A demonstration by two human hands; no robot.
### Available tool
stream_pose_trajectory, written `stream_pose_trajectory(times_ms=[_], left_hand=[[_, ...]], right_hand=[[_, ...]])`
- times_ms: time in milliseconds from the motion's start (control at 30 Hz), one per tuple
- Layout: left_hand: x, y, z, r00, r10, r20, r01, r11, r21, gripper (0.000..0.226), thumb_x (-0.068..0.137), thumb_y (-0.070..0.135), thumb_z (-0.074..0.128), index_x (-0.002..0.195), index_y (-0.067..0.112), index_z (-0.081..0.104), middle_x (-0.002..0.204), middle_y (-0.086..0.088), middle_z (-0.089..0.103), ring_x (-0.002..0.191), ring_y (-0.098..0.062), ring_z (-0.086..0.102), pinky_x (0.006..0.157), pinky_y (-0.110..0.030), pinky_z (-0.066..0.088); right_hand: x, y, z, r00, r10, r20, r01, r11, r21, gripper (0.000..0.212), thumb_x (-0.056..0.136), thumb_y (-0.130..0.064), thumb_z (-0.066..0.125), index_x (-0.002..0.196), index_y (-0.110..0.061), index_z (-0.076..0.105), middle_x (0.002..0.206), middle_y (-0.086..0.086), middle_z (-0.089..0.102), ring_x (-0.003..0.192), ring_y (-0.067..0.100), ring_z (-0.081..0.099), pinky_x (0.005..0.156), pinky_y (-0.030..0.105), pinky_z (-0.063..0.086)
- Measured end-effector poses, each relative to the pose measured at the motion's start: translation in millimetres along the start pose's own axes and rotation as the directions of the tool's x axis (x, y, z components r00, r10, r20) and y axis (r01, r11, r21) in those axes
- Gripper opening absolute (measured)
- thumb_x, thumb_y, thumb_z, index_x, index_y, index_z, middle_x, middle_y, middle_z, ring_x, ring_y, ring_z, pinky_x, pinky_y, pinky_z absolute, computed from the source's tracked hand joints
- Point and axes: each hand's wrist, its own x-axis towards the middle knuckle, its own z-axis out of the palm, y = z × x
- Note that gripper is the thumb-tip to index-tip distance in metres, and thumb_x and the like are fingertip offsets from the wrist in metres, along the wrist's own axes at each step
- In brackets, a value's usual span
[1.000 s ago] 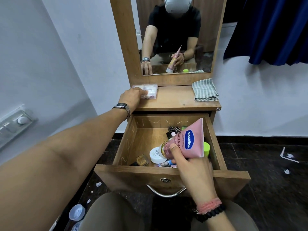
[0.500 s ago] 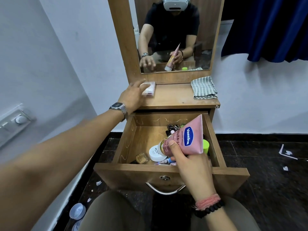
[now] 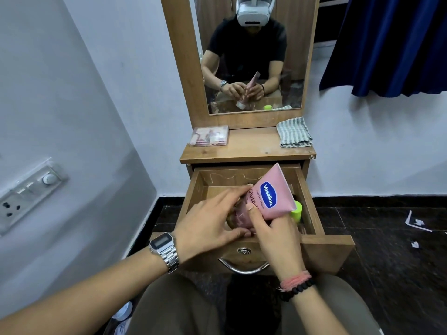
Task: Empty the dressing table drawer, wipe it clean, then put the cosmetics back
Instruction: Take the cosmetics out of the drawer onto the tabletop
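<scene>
Both hands grip the soft pink plastic Vaseline tube [image 3: 273, 197] above the open wooden drawer [image 3: 312, 206]: right hand [image 3: 275, 235] around its body, left hand [image 3: 208, 223] at the cap end.

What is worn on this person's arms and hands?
Both forearms are bare, without sleeves. The left hand has a silver metal-link digital watch at its wrist. The right hand has a pink thread band and a black bead bracelet.

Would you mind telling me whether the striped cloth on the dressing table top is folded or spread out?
Folded. The striped cloth lies as a compact, layered square with stacked edges along its near side, at the right of the table top.
</scene>
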Motion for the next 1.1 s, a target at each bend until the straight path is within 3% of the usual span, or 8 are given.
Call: stream_pose_trajectory(times_ms=[100, 233, 300, 400, 467, 600, 867, 1100], left_hand=[[5, 1, -1, 1.000, -0.004, -0.001, 0.004, 0.999, 0.054, 0.082, 0.076, 0.048, 0.067, 0.143, 0.031, 0.024, 0.143, 0.011, 0.043, 0.124, -0.011, 0.050, 0.094, -0.036, 0.050], [36, -25, -14, 0.983, -0.124, -0.136, 0.122, 0.992, -0.023, 0.081, 0.073, 0.042, 0.074, 0.140, 0.019, 0.035, 0.133, 0.000, 0.054, 0.108, -0.014, 0.060, 0.084, -0.032, 0.055], [63, -50, -28, 0.923, -0.266, -0.279, 0.235, 0.962, -0.140, 0.078, 0.071, 0.038, 0.078, 0.135, 0.017, 0.039, 0.126, -0.001, 0.058, 0.102, -0.015, 0.062, 0.080, -0.028, 0.056], [110, -92, -44, 0.755, -0.502, -0.422, 0.402, 0.862, -0.308, 0.075, 0.068, 0.039, 0.079, 0.129, 0.015, 0.041, 0.120, -0.001, 0.060, 0.100, -0.017, 0.063, 0.082, -0.032, 0.056], [137, -117, -49, 0.668, -0.595, -0.446, 0.469, 0.803, -0.368, 0.077, 0.065, 0.041, 0.077, 0.129, 0.016, 0.041, 0.122, -0.002, 0.061, 0.103, -0.019, 0.063, 0.088, -0.038, 0.054], [172, -145, -50, 0.598, -0.675, -0.431, 0.535, 0.737, -0.413, 0.070, 0.065, 0.040, 0.072, 0.123, 0.017, 0.041, 0.116, -0.002, 0.061, 0.101, -0.022, 0.062, 0.083, -0.033, 0.052], [192, -162, -39, 0.583, -0.701, -0.411, 0.564, 0.713, -0.417, 0.068, 0.069, 0.037, 0.073, 0.124, 0.017, 0.038, 0.118, -0.003, 0.059, 0.103, -0.024, 0.061, 0.083, -0.034, 0.050], [181, -158, -34, 0.604, -0.702, -0.377, 0.547, 0.709, -0.445, 0.085, 0.075, 0.046, 0.074, 0.140, 0.016, 0.029, 0.141, -0.006, 0.043, 0.125, -0.022, 0.049, 0.101, -0.037, 0.044]], right_hand=[[-1, 0, -1, 0.999, -0.028, 0.027, 0.028, 1.000, -0.012, 0.027, 0.085, -0.048, 0.061, 0.097, -0.024, 0.064, 0.086, -0.007, 0.066, 0.086, 0.013, 0.062, 0.070, 0.024, 0.044], [-1, -1, 1, 0.988, -0.117, 0.098, 0.104, 0.986, 0.130, 0.051, 0.079, -0.064, 0.051, 0.125, -0.046, 0.038, 0.126, -0.022, 0.058, 0.089, 0.003, 0.066, 0.078, 0.038, 0.057], [-1, -2, 3, 0.983, -0.149, 0.108, 0.133, 0.982, 0.137, 0.055, 0.079, -0.066, 0.048, 0.129, -0.052, 0.031, 0.131, -0.027, 0.053, 0.084, 0.003, 0.066, 0.076, 0.041, 0.058], [1, 1, 5, 0.981, -0.160, 0.111, 0.145, 0.981, 0.131, 0.052, 0.079, -0.068, 0.044, 0.128, -0.055, 0.029, 0.124, -0.033, 0.053, 0.081, 0.002, 0.068, 0.078, 0.039, 0.057], [4, 4, 6, 0.980, -0.158, 0.117, 0.144, 0.982, 0.126, 0.052, 0.077, -0.071, 0.040, 0.127, -0.057, 0.028, 0.122, -0.035, 0.053, 0.082, 0.002, 0.068, 0.078, 0.038, 0.057], [8, 5, 7, 0.979, -0.148, 0.140, 0.133, 0.985, 0.109, 0.050, 0.076, -0.072, 0.035, 0.123, -0.062, 0.024, 0.119, -0.036, 0.053, 0.083, -0.001, 0.067, 0.077, 0.034, 0.058], [9, 8, 8, 0.981, -0.140, 0.136, 0.135, 0.990, 0.044, 0.042, 0.083, -0.064, 0.035, 0.124, -0.057, 0.027, 0.117, -0.034, 0.056, 0.084, -0.002, 0.066, 0.082, 0.029, 0.053], [7, 7, 8, 0.983, -0.134, 0.126, 0.136, 0.991, -0.007, 0.037, 0.091, -0.054, 0.042, 0.127, -0.050, 0.032, 0.115, -0.031, 0.058, 0.079, -0.003, 0.066, 0.079, 0.028, 0.052]])
